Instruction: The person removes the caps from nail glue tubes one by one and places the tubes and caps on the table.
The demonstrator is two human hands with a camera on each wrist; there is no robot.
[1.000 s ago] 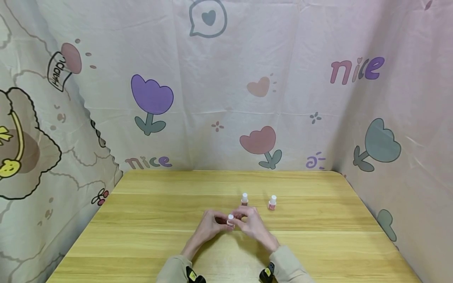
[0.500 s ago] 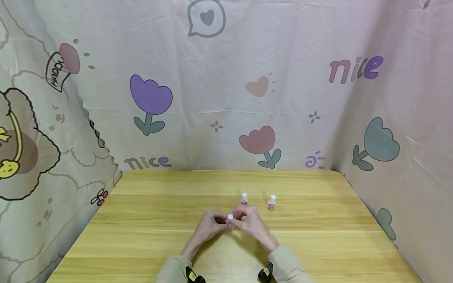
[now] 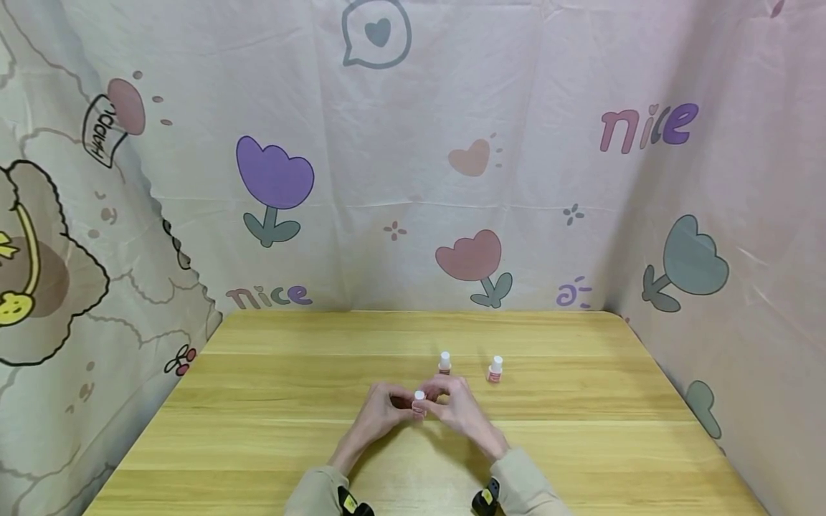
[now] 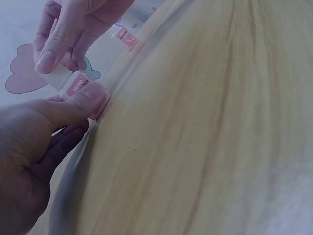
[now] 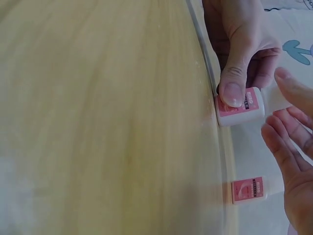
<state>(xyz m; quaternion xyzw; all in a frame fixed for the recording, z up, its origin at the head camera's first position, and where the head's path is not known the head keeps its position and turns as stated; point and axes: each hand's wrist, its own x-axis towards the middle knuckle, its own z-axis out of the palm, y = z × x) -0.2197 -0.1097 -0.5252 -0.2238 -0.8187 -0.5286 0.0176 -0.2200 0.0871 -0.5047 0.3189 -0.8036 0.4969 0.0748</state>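
Observation:
A small white bottle (image 5: 240,115) with a pink label stands upright on the table between both hands. My left hand (image 3: 381,414) grips its body, the thumb (image 4: 89,96) lying over the label. At the top of the bottle, the thumb and fingers of my right hand (image 3: 459,410) pinch its white cap (image 4: 56,76). The cap is partly hidden by those fingers in the left wrist view. Just beyond my right hand stands a second bottle (image 3: 444,362), its base hidden by the hand in the head view.
Farther right on the wooden table (image 3: 290,373) stands a third bottle (image 3: 495,369) of the same kind, white with a pink label. A pale curtain (image 3: 387,143) printed with flowers hangs behind the table and along its sides.
The right thumb has shifted slightly left across the front of the bottle's cap. My left hand keeps its hold, and the two other bottles have not moved.

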